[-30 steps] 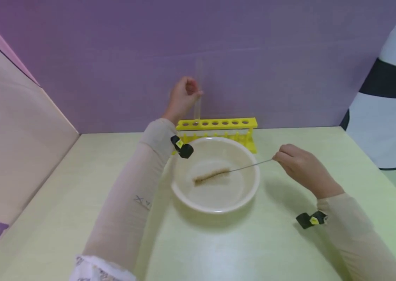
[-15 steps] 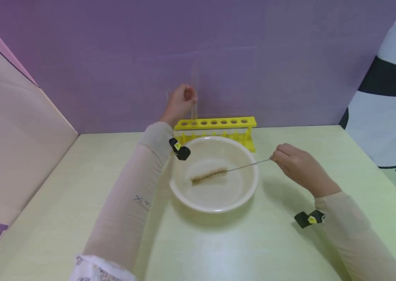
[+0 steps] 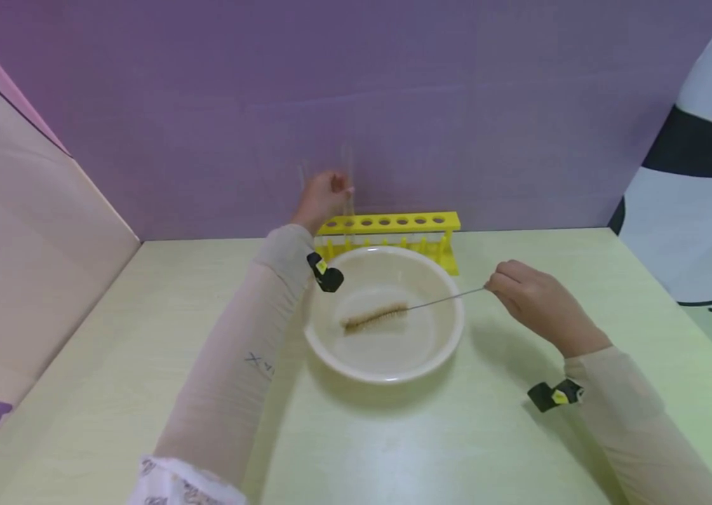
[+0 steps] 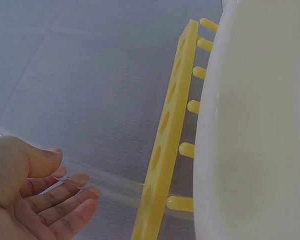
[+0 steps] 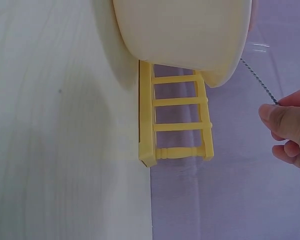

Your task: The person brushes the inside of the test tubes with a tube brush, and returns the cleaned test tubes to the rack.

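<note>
My left hand [image 3: 320, 200] pinches a clear test tube [image 4: 115, 187] between thumb and fingers, at the left end of the yellow test tube rack [image 3: 393, 223]. In the left wrist view the tube's lower part passes through a rack hole. My right hand [image 3: 535, 301] grips the twisted wire handle of a test tube brush [image 3: 374, 319]. Its tan bristles lie over the inside of the cream basin [image 3: 387, 379], and the wire crosses the basin's right rim. The basin hides part of the rack's base.
A faint clear edge [image 3: 302, 175] stands upright just left of my left hand. The pale wooden table [image 3: 381, 449] meets a purple backdrop [image 3: 488, 140] close behind the rack. A printed panel [image 3: 27, 245] rises at the left.
My left hand has come down toward the rack, and the test tube has sunk through a hole in its top bar. The right hand and brush stay almost still.
</note>
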The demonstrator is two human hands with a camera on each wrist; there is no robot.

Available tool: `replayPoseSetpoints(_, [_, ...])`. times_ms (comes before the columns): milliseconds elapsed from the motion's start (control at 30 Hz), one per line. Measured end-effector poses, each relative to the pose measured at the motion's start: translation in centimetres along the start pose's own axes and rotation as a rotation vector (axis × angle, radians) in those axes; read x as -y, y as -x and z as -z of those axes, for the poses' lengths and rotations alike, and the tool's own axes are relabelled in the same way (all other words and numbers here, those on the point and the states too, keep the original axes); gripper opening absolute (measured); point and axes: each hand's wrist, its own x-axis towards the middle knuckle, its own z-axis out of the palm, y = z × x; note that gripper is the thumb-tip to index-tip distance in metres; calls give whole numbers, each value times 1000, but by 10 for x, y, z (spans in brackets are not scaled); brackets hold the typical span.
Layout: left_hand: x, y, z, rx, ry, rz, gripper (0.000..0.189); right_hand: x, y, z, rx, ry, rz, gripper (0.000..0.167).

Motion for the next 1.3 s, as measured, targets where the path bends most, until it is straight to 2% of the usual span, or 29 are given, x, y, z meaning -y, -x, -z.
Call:
replayPoseSetpoints(333, [6, 0, -2, 53, 58, 59, 13, 1, -1, 0, 14, -12, 0, 54])
replayPoseSetpoints(600, [9, 0, -1, 94, 9, 64, 11, 1, -2, 0, 18, -20, -1, 54])
replayPoseSetpoints(700, [8, 3, 3, 124, -24, 62, 22, 0, -1, -1, 17, -23, -8, 54])
replayPoseSetpoints(867, [8, 14, 12, 173, -86, 14, 49, -2, 0, 0, 35, -30, -26, 53])
replayPoseSetpoints(933, [8, 20, 17, 195, -99, 19, 56, -4, 1, 4, 64, -35, -44, 34])
replayPoseSetpoints(1000, [7, 27, 22, 181, -98, 14, 59, -6, 4, 7, 109, -31, -89, 16])
replayPoseSetpoints(1033, [8, 31, 25, 161, -87, 4, 57, -8, 6, 9, 136, -25, -123, 14])
replayPoseSetpoints(1100, [10, 39, 32, 103, -38, -26, 55, -13, 11, 12, 168, -15, -187, 27])
replayPoseSetpoints(1200, [18, 51, 46, -7, -1, -123, 48, -21, 20, 18, 181, 8, -300, 23])
replayPoseSetpoints(1300, [31, 64, 65, -80, -50, -187, 45, -27, 28, 26, 168, 33, -406, 16])
